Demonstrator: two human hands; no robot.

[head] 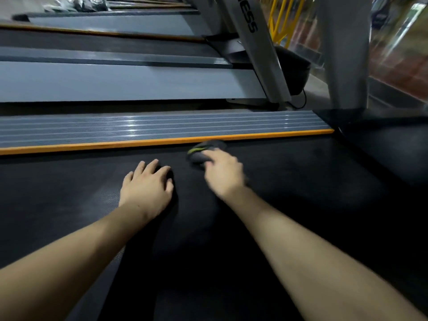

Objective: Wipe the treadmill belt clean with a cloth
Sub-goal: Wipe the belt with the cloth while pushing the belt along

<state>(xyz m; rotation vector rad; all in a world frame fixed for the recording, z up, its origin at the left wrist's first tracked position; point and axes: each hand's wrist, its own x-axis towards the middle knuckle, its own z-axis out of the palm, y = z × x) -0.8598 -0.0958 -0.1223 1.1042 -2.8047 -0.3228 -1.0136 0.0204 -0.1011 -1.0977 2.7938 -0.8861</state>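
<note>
Near the frame's center, my right hand (223,173) is gripping a dark cloth (205,151) against the black belt (301,181). Left of it, my left hand (147,185) is resting flat, fingers spread.

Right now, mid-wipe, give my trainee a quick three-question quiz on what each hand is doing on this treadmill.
1. True or false: the left hand holds the cloth.
2. Which lies nearest the cloth? A) orange strip B) yellow frame C) black cable
3. Fill in: the left hand rests on the ____.

Key:
1. False; the right hand holds it, blurred.
2. A
3. belt
</note>
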